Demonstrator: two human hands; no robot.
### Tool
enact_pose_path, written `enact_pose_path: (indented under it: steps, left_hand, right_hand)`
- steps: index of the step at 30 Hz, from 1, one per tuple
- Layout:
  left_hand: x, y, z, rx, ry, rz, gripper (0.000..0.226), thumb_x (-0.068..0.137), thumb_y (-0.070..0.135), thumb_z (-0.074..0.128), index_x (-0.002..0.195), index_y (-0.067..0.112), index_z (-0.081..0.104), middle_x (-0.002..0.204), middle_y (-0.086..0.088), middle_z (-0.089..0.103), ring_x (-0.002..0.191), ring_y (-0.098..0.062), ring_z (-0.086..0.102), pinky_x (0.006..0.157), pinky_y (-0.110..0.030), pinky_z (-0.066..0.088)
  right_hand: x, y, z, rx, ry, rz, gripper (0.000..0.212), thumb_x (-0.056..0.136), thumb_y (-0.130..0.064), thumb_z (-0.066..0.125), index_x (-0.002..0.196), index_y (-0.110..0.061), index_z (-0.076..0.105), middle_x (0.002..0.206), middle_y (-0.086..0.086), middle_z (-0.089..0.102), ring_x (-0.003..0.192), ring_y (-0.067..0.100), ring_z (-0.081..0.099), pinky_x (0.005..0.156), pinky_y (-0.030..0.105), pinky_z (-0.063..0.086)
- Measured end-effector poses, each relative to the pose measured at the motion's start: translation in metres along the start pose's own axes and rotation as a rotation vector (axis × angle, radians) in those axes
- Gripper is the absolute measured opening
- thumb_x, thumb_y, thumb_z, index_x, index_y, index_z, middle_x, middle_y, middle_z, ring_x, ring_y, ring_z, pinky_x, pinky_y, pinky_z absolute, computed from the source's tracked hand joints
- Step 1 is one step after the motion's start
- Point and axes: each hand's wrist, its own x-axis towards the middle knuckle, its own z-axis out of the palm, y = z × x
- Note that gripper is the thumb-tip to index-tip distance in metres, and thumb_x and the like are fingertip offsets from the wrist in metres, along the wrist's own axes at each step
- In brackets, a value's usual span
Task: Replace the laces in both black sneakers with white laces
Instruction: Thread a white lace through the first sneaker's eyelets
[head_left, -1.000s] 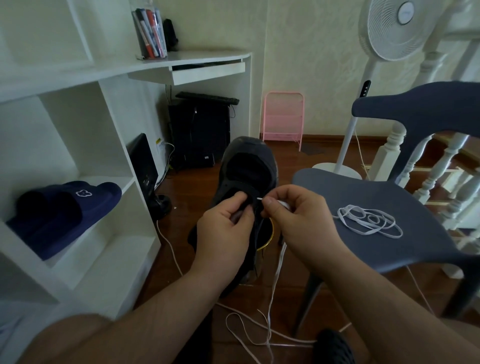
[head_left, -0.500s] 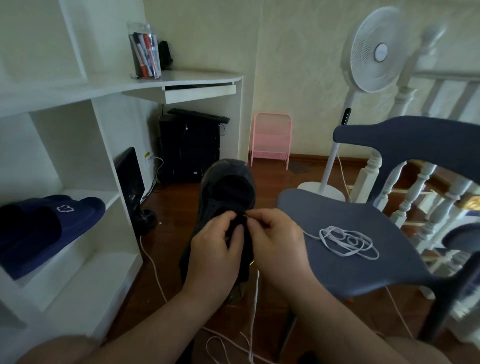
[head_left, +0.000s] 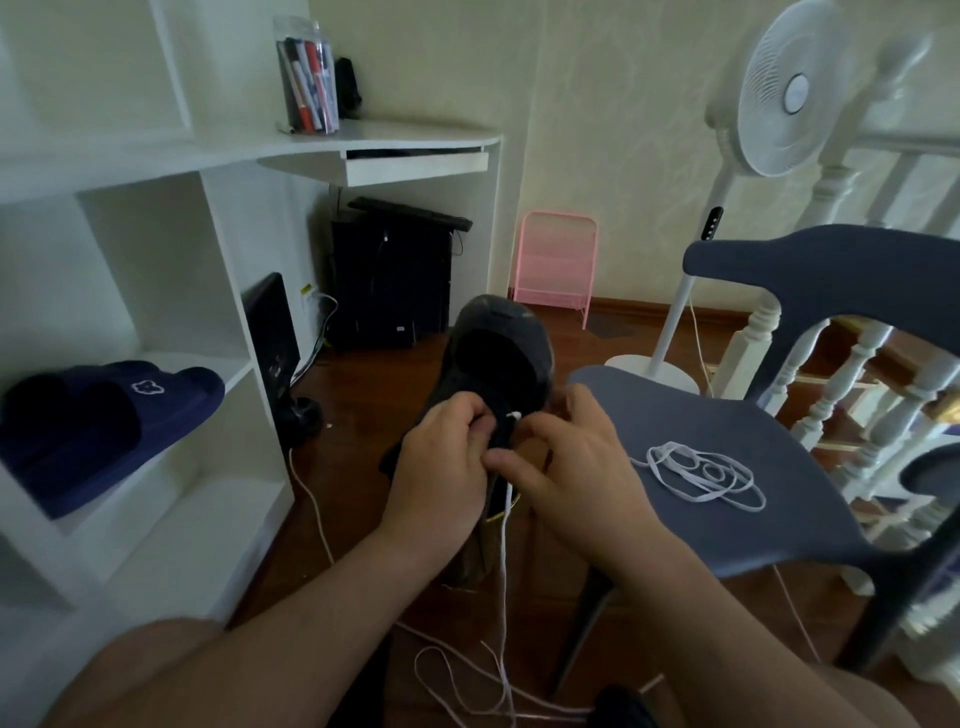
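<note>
You've got the black sneaker (head_left: 493, 364) up off the floor between both hands, in front of the blue chair (head_left: 727, 441). Its long axis runs away from you, toe end farthest and tilted up. Your left hand (head_left: 441, 467) has its fingers curled round the upper near the eyelets. Your right hand (head_left: 566, 467) sits just beside it, thumb and forefinger bent in towards the white lace (head_left: 505, 545), though whether they actually pinch it is hidden. The lace tip (head_left: 514, 415) pokes out at the eyelet row; the rest hangs straight down to loose loops on the floor. That lace looks light, limp and slippery, so take it right at the stiff tip. The sneaker's upper should flex, so brace it close to the eyelet. The spare white lace (head_left: 701, 475) lies coiled on the chair seat.
</note>
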Motion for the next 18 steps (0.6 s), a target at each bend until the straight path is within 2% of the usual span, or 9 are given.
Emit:
enact_pose_path:
  steps: [3,5,7,9,13,15,16,18]
  left_hand:
    - [-0.003,0.0,-0.001,0.016,-0.024,0.062,0.01,0.106,0.014,0.055,0.102,0.017,0.064,0.089,0.015,0.052,0.085,0.008,0.055,0.071,-0.007,0.041]
    - [-0.003,0.001,-0.001,0.039,-0.016,0.101,0.01,0.104,0.01,0.056,0.104,0.015,0.064,0.089,0.013,0.051,0.083,0.01,0.053,0.071,-0.007,0.039]
    - [-0.001,0.001,-0.003,0.068,-0.008,0.119,0.009,0.105,0.013,0.055,0.103,0.015,0.064,0.089,0.012,0.052,0.078,0.0,0.05,0.069,-0.012,0.039]
    - [0.001,0.002,-0.006,0.075,-0.033,0.114,0.01,0.106,0.015,0.055,0.104,0.017,0.064,0.091,0.011,0.054,0.079,-0.003,0.049,0.069,-0.015,0.04]
    - [0.005,0.01,-0.015,0.084,-0.293,-0.052,0.02,0.108,0.02,0.051,0.098,0.033,0.061,0.092,0.011,0.064,0.073,-0.006,0.067,0.069,-0.033,0.061]
    - [0.008,0.01,-0.028,0.067,-0.457,-0.053,0.028,0.108,0.017,0.053,0.09,0.038,0.062,0.091,0.01,0.068,0.071,-0.003,0.07,0.065,-0.032,0.063]
    - [0.011,0.009,-0.036,0.087,-0.514,0.023,0.031,0.106,0.016,0.055,0.088,0.04,0.062,0.094,0.013,0.066,0.076,-0.002,0.069,0.068,-0.03,0.061]
    - [0.017,0.004,-0.052,0.138,-0.523,0.19,0.035,0.102,0.015,0.062,0.087,0.046,0.06,0.103,0.02,0.058,0.092,0.0,0.061,0.079,-0.021,0.049]
  right_hand:
    - [-0.002,-0.001,-0.001,0.141,0.026,0.067,0.038,0.087,-0.061,0.068,0.091,-0.023,0.069,0.115,-0.011,0.04,0.105,-0.001,0.043,0.078,0.015,0.041]
    - [-0.004,-0.003,0.002,0.159,0.033,0.083,0.033,0.091,-0.056,0.066,0.09,-0.024,0.067,0.115,-0.012,0.039,0.107,-0.005,0.043,0.078,0.015,0.044]
    - [-0.005,-0.005,0.005,0.134,0.027,0.074,0.031,0.095,-0.053,0.058,0.092,-0.023,0.066,0.116,-0.011,0.04,0.102,0.0,0.047,0.082,0.025,0.051]
    - [-0.005,-0.006,0.004,0.072,0.044,0.092,0.03,0.096,-0.049,0.054,0.092,-0.022,0.067,0.115,-0.01,0.041,0.101,0.007,0.049,0.081,0.037,0.055]
    - [0.002,0.004,-0.01,-0.027,0.156,0.179,0.029,0.098,-0.04,0.058,0.083,-0.017,0.067,0.111,-0.003,0.046,0.105,0.017,0.049,0.082,0.038,0.049]
    - [0.005,0.014,-0.021,-0.006,0.164,0.277,0.031,0.098,-0.039,0.057,0.076,-0.018,0.062,0.101,-0.001,0.05,0.093,0.017,0.053,0.078,0.037,0.046]
    - [0.007,0.021,-0.025,0.04,0.165,0.348,0.033,0.098,-0.037,0.057,0.071,-0.017,0.058,0.092,0.001,0.052,0.083,0.017,0.054,0.073,0.037,0.045]
    - [0.008,0.032,-0.031,0.134,0.195,0.478,0.04,0.097,-0.031,0.058,0.063,-0.013,0.048,0.07,0.004,0.052,0.065,0.02,0.051,0.061,0.035,0.039]
